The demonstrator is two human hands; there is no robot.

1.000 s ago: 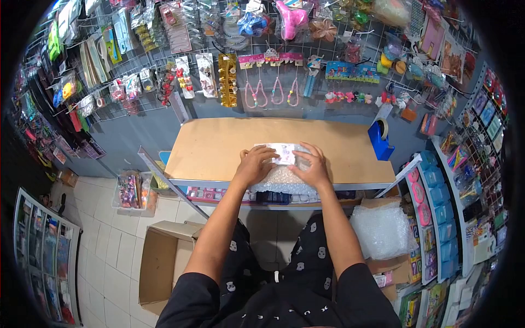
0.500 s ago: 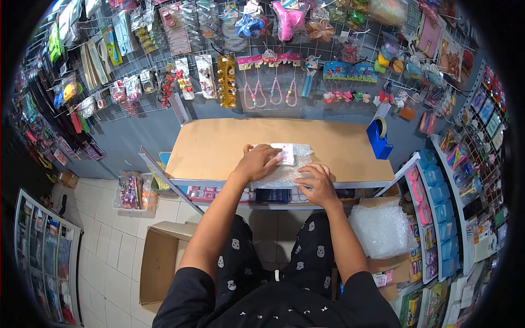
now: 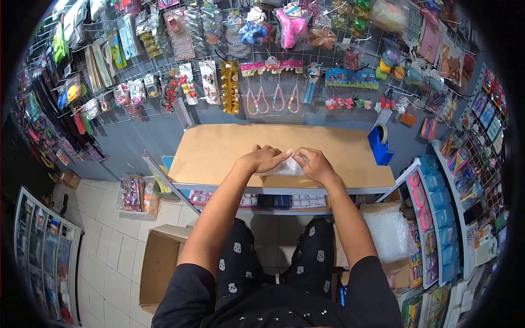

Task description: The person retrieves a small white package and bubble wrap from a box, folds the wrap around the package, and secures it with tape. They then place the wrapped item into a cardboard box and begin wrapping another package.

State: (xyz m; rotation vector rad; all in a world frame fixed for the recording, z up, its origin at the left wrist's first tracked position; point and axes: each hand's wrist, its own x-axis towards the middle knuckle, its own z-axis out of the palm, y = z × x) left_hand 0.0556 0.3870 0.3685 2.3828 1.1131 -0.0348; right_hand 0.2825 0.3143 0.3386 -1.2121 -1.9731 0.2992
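On the wooden tabletop [image 3: 219,142], a piece of bubble wrap [image 3: 285,168] lies folded between my two hands, near the front edge. My left hand [image 3: 263,158] presses on its left side, thumb stretched toward the right. With bent fingers and thumb, my right hand [image 3: 314,164] pinches the wrap's upper right part. The hands nearly meet at the top of the fold. The small white packet seen earlier is hidden now, by the wrap or by my hands.
A blue tape dispenser [image 3: 380,145] stands at the table's right end. More bubble wrap [image 3: 387,235] lies at lower right. An opened cardboard box [image 3: 158,268] sits on the floor at left. Hair accessories [image 3: 273,68] hang on the wall rack ahead.
My right hand has moved up and inward, folding the bubble wrap over. The white packet has gone out of sight. My left thumb now reaches toward my right hand.
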